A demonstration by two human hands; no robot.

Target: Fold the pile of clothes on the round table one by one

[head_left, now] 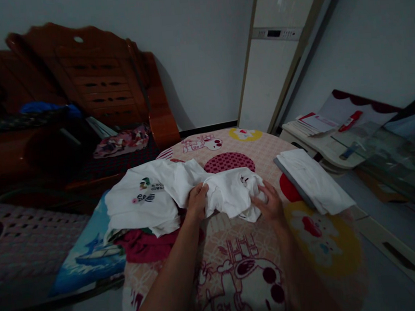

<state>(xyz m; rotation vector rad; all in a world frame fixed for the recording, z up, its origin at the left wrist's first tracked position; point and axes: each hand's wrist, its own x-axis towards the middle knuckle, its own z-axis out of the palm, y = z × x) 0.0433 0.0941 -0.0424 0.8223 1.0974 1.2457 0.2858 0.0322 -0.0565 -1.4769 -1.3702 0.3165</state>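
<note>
A bunched white garment with a small dark print lies across the middle of the round table. My left hand is closed on its left part, thumb on top. At the other end, my right hand grips the edge with curved fingers. To the left lies a heap of white clothing with printed figures and letters; I cannot tell where it ends and the held garment begins. Under that heap a maroon cloth sticks out. On the right side rests a folded white garment on a grey folded one.
A patterned cloth covers the table. Beyond it stand a wooden bench and a tall white cabinet unit with a control panel. A low white stand holds papers at right. A woven chair is at left.
</note>
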